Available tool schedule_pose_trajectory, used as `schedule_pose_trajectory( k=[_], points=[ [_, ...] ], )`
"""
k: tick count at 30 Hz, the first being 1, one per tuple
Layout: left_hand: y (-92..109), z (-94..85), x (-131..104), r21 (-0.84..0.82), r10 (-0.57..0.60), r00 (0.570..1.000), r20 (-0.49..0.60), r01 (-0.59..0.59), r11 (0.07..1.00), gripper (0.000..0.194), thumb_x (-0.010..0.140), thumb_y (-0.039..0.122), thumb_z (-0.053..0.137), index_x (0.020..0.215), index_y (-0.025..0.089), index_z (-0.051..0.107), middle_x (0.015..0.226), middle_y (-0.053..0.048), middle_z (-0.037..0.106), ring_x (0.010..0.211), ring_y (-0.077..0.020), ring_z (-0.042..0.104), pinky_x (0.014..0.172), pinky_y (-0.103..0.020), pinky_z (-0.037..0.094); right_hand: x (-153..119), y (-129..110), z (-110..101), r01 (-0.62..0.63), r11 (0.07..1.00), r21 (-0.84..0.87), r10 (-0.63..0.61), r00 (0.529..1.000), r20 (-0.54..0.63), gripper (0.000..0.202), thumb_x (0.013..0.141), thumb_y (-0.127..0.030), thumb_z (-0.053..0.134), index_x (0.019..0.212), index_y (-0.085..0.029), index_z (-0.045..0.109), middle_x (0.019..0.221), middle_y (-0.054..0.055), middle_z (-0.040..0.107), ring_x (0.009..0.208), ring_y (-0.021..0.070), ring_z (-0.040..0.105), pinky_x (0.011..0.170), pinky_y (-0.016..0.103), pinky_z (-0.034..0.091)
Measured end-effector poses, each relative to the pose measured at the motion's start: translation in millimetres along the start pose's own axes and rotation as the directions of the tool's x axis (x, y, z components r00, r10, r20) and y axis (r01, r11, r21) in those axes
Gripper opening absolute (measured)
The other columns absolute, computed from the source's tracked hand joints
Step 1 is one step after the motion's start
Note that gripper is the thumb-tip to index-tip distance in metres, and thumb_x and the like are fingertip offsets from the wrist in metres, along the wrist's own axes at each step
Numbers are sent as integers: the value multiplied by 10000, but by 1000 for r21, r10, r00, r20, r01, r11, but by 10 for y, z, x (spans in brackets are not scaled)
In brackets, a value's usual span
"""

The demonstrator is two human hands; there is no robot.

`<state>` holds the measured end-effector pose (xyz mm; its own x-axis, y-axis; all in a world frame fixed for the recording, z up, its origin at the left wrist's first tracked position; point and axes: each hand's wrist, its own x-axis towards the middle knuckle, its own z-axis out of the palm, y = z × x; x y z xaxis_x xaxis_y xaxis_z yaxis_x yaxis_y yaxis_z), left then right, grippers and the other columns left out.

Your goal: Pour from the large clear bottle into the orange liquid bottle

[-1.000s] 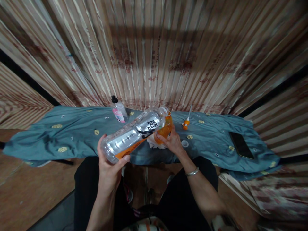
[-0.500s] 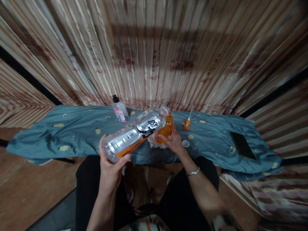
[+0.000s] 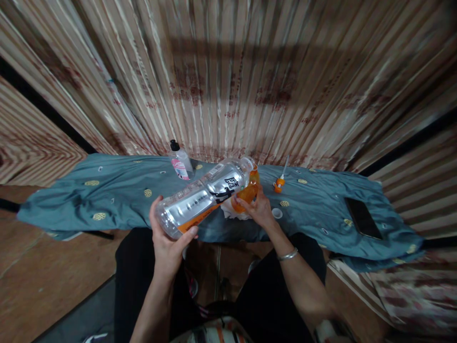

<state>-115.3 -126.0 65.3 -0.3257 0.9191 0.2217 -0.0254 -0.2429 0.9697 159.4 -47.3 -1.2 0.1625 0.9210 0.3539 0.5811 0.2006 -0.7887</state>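
Note:
My left hand [image 3: 170,247] grips the base of a large clear plastic bottle [image 3: 203,197] with a silver and orange label. The bottle is tilted, its mouth pointing up and to the right, over the top of an orange see-through bottle [image 3: 246,194]. Wrapped round that orange bottle is my right hand [image 3: 260,208]. Whether liquid passes between the two mouths is too small to tell. Under the orange bottle lies a crumpled white tissue [image 3: 233,213], partly hidden. An orange spray pump top [image 3: 279,184] with its thin tube rests to the right, and a small white cap [image 3: 276,213] lies nearer.
A teal cloth [image 3: 128,190] with yellow pineapple prints covers the narrow table. At the back left stands a pump bottle [image 3: 181,164] with a black top and pink label. A dark phone [image 3: 363,218] lies at the right. Striped curtains [image 3: 228,81] hang close behind.
The whole view has shifted slightly. Both hands keep hold of their bottles, and the large bottle's mouth stays over the orange one with almost the same tilt.

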Motion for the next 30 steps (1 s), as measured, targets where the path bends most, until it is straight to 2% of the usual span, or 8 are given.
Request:
schedule_pose_trajectory(
  k=[3,6,9,17,24,30],
  points=[
    [-53,-39,1,92,62,998,24,-64,994,1139,631,528,958,1588,287,390,1351,-128,587,792,-184,689,575,-302,623,-1,-6,4,-8,1000,4,8,1000,-5,824,824,-564,794,1479,-155,506,1309,190,760,1155,384,770,1000,534,619],
    [-109,-61,19,168,164,986,11,-164,972,1126,642,596,930,1581,261,408,1390,-143,577,999,-267,719,850,-433,650,0,-13,3,-10,1000,10,10,1000,5,835,830,-587,785,1485,-156,499,1308,190,760,1148,386,772,993,537,621],
    [-137,-62,37,211,229,973,1,-224,951,1117,640,630,913,1566,238,428,1388,-148,583,1194,-330,674,1036,-500,576,-1,-20,-2,-6,1000,7,6,1000,4,836,834,-608,783,1486,-170,495,1302,181,763,1148,386,772,987,542,621],
    [-88,-33,66,243,288,957,-14,-277,930,1057,669,656,872,1531,193,472,1325,-137,608,1150,-297,657,1007,-431,552,-16,-7,-2,-11,1000,-2,11,1000,2,838,844,-625,765,1491,-168,490,1263,177,778,1112,382,784,968,533,627],
    [-62,-13,85,297,302,953,-10,-285,911,1021,670,639,871,1506,203,478,1314,-126,595,1141,-299,657,1065,-467,521,-10,1,-4,12,1000,-8,-12,1000,-7,830,848,-605,763,1493,-160,488,1339,193,746,1194,380,758,1030,536,605],
    [-47,-10,85,281,300,954,-9,-285,916,1006,671,632,875,1494,208,480,1301,-129,608,1132,-295,668,1048,-461,534,-8,-8,-10,-4,1000,-14,4,1000,9,828,845,-595,779,1491,-164,493,1315,190,760,1174,386,764,1011,546,612]
  ],
)
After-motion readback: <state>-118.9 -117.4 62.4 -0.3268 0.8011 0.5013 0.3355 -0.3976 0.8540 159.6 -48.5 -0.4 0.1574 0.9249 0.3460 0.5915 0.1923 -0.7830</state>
